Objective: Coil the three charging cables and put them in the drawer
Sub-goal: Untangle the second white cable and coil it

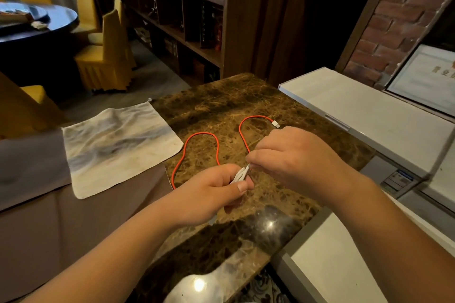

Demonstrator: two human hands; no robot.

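Note:
A red charging cable point(197, 135) lies in loose curves on the brown marble counter point(221, 106), its white plug at the far end near the right hand. My left hand point(211, 192) pinches a bundle of white cable point(240, 174) folded into several strands. My right hand point(290, 157) grips the same white cable just above the bundle, fingers closed on it. Both hands hover over the counter's middle, close together. No third cable and no drawer can be seen.
A stained white cloth point(118, 145) lies on the brown tablecloth at the left. White cabinet tops point(357, 110) flank the counter on the right. Yellow-covered chairs point(108, 56), a dark round table and a bookshelf stand behind.

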